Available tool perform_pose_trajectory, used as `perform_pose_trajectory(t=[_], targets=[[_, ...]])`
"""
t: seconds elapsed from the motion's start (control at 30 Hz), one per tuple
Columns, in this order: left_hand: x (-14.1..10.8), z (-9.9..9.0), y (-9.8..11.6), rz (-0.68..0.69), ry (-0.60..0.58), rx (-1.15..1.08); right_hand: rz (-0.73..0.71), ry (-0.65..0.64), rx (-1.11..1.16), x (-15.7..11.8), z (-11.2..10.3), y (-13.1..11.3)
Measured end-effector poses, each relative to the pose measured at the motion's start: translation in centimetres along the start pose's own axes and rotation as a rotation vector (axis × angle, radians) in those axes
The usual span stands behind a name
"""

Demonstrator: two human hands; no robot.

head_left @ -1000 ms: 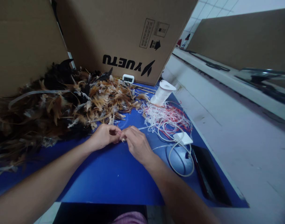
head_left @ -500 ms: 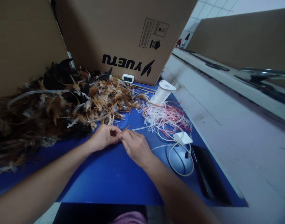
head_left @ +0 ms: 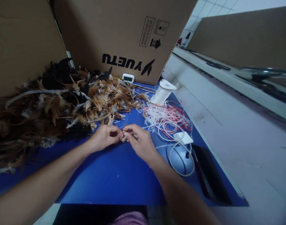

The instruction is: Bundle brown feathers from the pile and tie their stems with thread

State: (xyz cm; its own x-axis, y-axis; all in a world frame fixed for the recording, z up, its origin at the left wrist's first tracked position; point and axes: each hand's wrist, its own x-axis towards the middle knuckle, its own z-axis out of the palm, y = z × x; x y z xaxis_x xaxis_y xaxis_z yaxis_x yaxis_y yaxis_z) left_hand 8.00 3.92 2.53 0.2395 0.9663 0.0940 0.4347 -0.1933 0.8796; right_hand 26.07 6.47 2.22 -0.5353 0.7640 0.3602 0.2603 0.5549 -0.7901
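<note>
My left hand (head_left: 108,136) is closed in a pinch near the middle of the blue table (head_left: 110,181). My right hand (head_left: 139,139) meets it fingertip to fingertip, its thumb and fingers also pressed together. A small brown feather piece (head_left: 123,139) shows between the fingertips; the left fingers grip it, and the right fingers touch it. What the right fingers pinch is too small to name. Beyond the hands, to the left, lies a big heap of brown and black feathers (head_left: 98,103). A tangle of white and red strings (head_left: 166,115) is to the right.
A white spool (head_left: 163,92) stands behind the strings. White cable (head_left: 193,165), a white square (head_left: 183,137) and a black phone-like slab (head_left: 212,175) lie at the right. Large cardboard boxes (head_left: 124,31) rise at the back, with a small white display (head_left: 128,78) before them.
My right hand has turned and its fingers have opened out somewhat from their tighter fold at the left fingertips. My left hand has stayed nearly in place.
</note>
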Motion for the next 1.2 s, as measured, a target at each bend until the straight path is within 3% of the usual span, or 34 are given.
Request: perform_pose_trajectory(t=[0.2, 0.33, 0.43, 0.8, 1.03, 1.2], targets=[[0.0, 0.0, 0.2, 0.124, 0.035, 0.083, 0.175, -0.135, 0.276, 0.6, -0.9, 1.0], [0.1, 0.0, 0.1, 0.173, 0.029, 0.106, 0.202, -0.224, 0.328, 0.6, -0.8, 0.9], [0.1, 0.2, 0.0, 0.191, 0.015, 0.097, 0.222, -0.203, 0.297, 0.5, -0.6, 0.9], [-0.2, 0.5, -0.5, 0.043, -0.025, -0.049, 0.225, -0.19, 0.118, 0.3, -0.8, 1.2], [-0.3, 0.5, -0.5, 0.033, -0.008, -0.011, 0.472, -0.227, 0.428, 0.6, -1.0, 0.1], [-0.2, 0.6, 0.0, -0.004, -0.016, -0.033, 0.537, -0.22, 0.54, 0.8, -1.2, -0.4]])
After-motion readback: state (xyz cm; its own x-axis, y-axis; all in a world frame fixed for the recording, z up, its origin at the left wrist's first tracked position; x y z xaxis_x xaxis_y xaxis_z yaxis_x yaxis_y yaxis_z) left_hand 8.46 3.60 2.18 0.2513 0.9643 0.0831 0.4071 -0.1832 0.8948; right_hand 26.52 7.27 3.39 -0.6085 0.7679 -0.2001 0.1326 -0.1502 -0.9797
